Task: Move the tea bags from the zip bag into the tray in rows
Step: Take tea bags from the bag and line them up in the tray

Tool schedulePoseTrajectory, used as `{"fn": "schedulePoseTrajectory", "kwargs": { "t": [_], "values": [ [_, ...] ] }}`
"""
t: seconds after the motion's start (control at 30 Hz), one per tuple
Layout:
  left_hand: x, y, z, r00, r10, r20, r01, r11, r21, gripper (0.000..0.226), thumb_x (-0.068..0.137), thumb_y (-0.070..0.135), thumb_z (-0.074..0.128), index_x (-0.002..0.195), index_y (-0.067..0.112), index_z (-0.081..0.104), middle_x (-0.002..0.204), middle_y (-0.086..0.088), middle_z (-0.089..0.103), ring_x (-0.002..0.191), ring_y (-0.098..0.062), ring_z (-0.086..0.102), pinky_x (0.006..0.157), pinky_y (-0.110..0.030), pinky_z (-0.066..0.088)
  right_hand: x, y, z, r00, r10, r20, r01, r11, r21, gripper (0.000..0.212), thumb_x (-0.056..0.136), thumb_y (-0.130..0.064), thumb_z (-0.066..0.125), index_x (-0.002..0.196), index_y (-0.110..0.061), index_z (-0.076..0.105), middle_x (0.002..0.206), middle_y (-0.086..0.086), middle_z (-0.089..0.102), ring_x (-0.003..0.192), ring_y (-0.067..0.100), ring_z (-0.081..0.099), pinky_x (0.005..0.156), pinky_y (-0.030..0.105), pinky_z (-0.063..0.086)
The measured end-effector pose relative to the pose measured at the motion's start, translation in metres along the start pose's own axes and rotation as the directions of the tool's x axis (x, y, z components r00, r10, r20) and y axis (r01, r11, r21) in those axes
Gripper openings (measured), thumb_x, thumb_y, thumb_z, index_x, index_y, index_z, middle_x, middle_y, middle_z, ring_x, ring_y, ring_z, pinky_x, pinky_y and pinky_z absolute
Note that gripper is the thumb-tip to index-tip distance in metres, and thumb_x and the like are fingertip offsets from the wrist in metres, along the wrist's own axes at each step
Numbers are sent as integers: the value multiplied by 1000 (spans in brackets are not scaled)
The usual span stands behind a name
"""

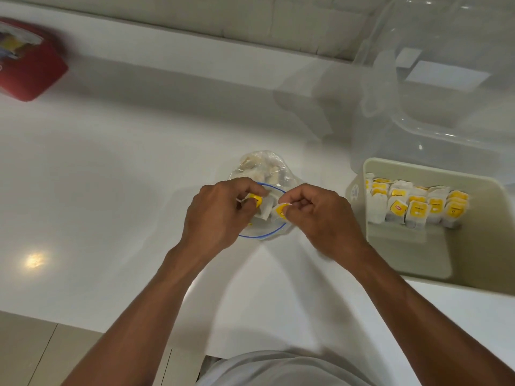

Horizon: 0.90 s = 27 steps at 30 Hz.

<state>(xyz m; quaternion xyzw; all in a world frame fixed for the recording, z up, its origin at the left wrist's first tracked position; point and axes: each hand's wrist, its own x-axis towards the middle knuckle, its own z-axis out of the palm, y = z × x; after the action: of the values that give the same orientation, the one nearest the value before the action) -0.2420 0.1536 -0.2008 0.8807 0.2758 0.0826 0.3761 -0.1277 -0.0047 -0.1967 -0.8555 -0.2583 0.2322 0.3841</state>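
Observation:
A clear zip bag [264, 168] with a blue rim lies open on the white counter, several tea bags still inside. My left hand [217, 215] is over the bag's mouth, pinching a tea bag with a yellow tag [255, 200]. My right hand [320, 218] is just right of the mouth and grips another yellow-tagged tea bag [279, 211]. A beige tray [482, 246] stands to the right; several tea bags [415, 207] with yellow tags stand in rows at its far end.
A large clear plastic container [434, 107] sits behind the tray at the back right. A red box [30, 71] lies at the far left of the counter. The counter's front edge runs near my body, with floor tiles below at the left.

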Motion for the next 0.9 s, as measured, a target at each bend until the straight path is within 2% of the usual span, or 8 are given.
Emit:
{"fn": "schedulePoseTrajectory", "kwargs": {
  "t": [0.13, 0.23, 0.3, 0.4, 0.5, 0.6, 0.73, 0.9],
  "values": [
    [0, 4, -3, 1000, 23, 9, -24, 1000, 15, 28, 88, 33, 68, 111, 46, 57, 80, 27, 67, 77, -3, 67, 70, -38, 55, 3, 1, -7, 999, -54, 3, 54, 997, -50, 7, 90, -24, 65, 89, -31, 65, 75, -18, 66, 74, 1, 61, 71, 23, 48],
    [0, 9, -6, 998, 17, -54, -19, 999, -39, 26, 85, 34, 74, 105, 40, 60, 75, 26, 66, 71, 0, 64, 70, -34, 55, 3, 2, -9, 995, -98, -37, 98, 995, -4, 4, 93, -29, 61, 95, -32, 62, 73, -10, 66, 69, 14, 60, 68, 38, 51],
    [1, 11, -8, 996, 4, -92, -13, 995, -97, 20, 83, 32, 77, 99, 36, 64, 73, 22, 67, 69, 1, 64, 71, -31, 54, 1, 0, -12, 987, -141, -74, 140, 990, -12, 5, 93, -30, 61, 98, -33, 62, 73, -8, 65, 66, 16, 59, 67, 40, 52],
    [3, 12, -12, 993, 43, -113, -47, 999, -27, 13, 83, 33, 75, 93, 36, 68, 77, 20, 69, 73, 1, 64, 72, -34, 55, 1, -2, -15, 986, -163, -35, 164, 986, 33, 14, 92, -27, 64, 103, -35, 64, 74, -10, 67, 68, 14, 64, 69, 42, 55],
    [4, 14, -12, 993, 80, -89, -82, 996, -23, 8, 83, 34, 70, 91, 36, 70, 79, 19, 69, 77, -2, 64, 72, -35, 55, 2, -4, -17, 991, -131, 19, 129, 987, 96, 16, 89, -23, 69, 103, -31, 65, 74, -14, 69, 68, 7, 66, 74, 41, 57],
    [7, 16, -9, 993, 92, -80, -95, 995, -32, 10, 84, 31, 68, 92, 36, 72, 80, 19, 69, 77, -2, 64, 72, -34, 55, 4, -4, -17, 994, -96, 44, 90, 989, 118, 11, 84, -22, 75, 90, -27, 67, 73, -10, 71, 67, 8, 67, 71, 38, 56],
    [7, 18, -3, 996, 78, -50, -79, 997, -22, 11, 84, 31, 72, 92, 37, 71, 78, 21, 69, 76, -1, 65, 71, -35, 56, 2, -2, -17, 994, -111, 1, 111, 994, 15, 7, 81, -31, 77, 83, -28, 71, 69, -15, 66, 62, 2, 58, 63, 23, 44],
    [2, 23, 2, 997, 69, -47, -70, 997, -27, 7, 81, 37, 69, 88, 39, 70, 76, 22, 67, 77, 0, 65, 69, -35, 55, -2, 0, -22, 989, -148, -22, 147, 988, -51, 6, 85, -27, 72, 83, -32, 71, 59, -23, 60, 61, 4, 56, 61, 21, 41]
  ]
}}
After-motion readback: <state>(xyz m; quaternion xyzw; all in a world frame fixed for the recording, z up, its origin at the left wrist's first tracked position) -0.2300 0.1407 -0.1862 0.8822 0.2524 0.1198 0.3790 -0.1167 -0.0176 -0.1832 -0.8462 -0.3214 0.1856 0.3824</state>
